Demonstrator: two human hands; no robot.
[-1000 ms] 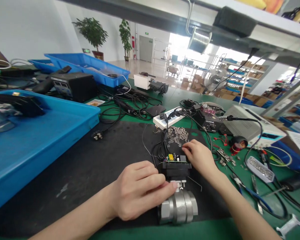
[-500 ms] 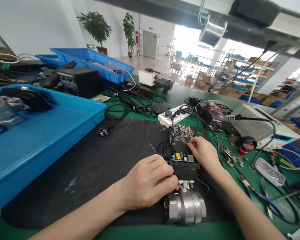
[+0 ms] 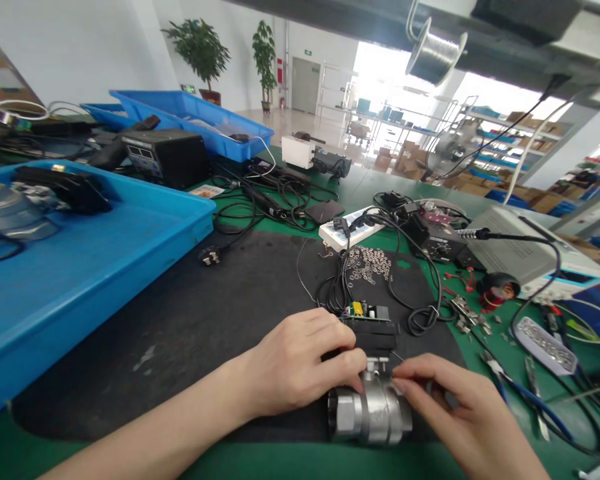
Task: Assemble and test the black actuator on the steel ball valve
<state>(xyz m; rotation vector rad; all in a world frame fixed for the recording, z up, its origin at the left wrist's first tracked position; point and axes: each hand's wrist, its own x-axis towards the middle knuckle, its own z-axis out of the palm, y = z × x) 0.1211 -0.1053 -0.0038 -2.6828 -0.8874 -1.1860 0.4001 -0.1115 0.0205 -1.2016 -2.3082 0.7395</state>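
A steel ball valve [image 3: 369, 417] lies on the black mat [image 3: 205, 327] near the front edge, with a black actuator box [image 3: 373, 330] on top that shows a green circuit board. My left hand [image 3: 300, 363] curls round the left side of the actuator, its thumb at the valve's neck. My right hand [image 3: 453, 410] is at the valve's right side, fingers pinched together at the mounting bracket under the actuator; whatever they hold is too small to make out. A pile of small metal washers [image 3: 370, 263] lies behind the actuator.
A large blue tray [image 3: 105, 267] fills the left side. A white power strip [image 3: 350, 230], tangled black cables [image 3: 275, 200], a soldering station [image 3: 433, 243] and a white instrument [image 3: 525, 253] sit behind. Pliers [image 3: 525, 400] and a tray of screws [image 3: 545, 343] lie right.
My right hand left the washer pile and came back to the right side of the valve, fingers pinched. The left hand stayed on the actuator.
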